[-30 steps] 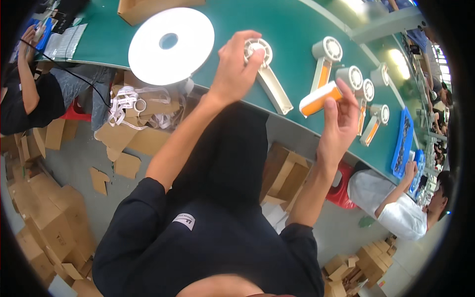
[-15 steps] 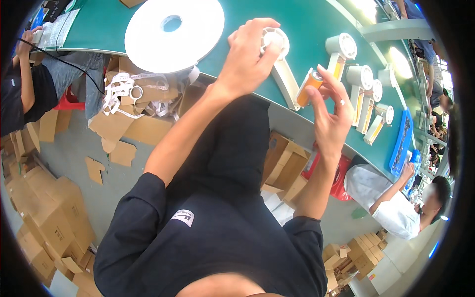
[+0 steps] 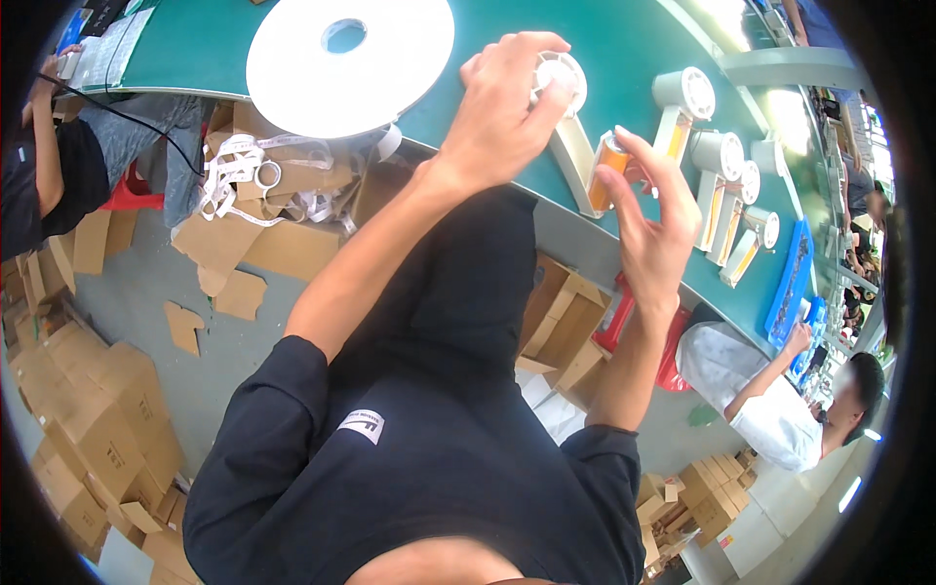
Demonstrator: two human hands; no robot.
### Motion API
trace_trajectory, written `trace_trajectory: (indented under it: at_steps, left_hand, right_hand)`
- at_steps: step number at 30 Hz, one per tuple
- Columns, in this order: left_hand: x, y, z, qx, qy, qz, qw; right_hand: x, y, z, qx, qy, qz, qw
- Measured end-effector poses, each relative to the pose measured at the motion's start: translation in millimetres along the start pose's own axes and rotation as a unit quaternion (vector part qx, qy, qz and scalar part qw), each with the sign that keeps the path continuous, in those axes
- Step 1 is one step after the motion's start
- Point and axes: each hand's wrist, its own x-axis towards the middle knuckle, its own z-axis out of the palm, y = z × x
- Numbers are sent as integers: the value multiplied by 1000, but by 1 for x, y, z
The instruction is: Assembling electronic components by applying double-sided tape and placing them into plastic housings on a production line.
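My left hand (image 3: 507, 115) is closed around the round head of a white handheld fan casing (image 3: 575, 161), thumb across its vented front. The casing's open, trough-like handle slants toward the near edge of the green table. My right hand (image 3: 659, 219) pinches an orange cylindrical battery (image 3: 608, 174) between thumb and fingers. That battery stands tilted at the handle's lower end; whether it sits inside the trough I cannot tell. Just beyond my right hand lies another white fan casing (image 3: 685, 95) with an orange battery showing in its handle.
More fan casings (image 3: 717, 154) line the green table (image 3: 468, 68) to the right, before a blue tray (image 3: 792, 283). A large white reel (image 3: 283, 73) lies at left, above a carton of paper strips (image 3: 263, 219). A person in white (image 3: 780, 429) sits at right, another person (image 3: 68, 185) at left.
The battery in my right hand has turned a little more upright against the handle's end. My left hand keeps its hold on the fan casing. The whole view has shifted slightly.
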Motion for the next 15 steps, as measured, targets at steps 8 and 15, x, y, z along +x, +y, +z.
trace_trajectory:
  at_steps: [8,15]
  left_hand:
    - [-1,-1,0,3,5,8,1000]
    - [-1,2,-3,16,2,6,1000]
  right_hand:
    - [10,-2,2,-33,-98,-3,995]
    - [22,2,-6,-127,-196,-44,971]
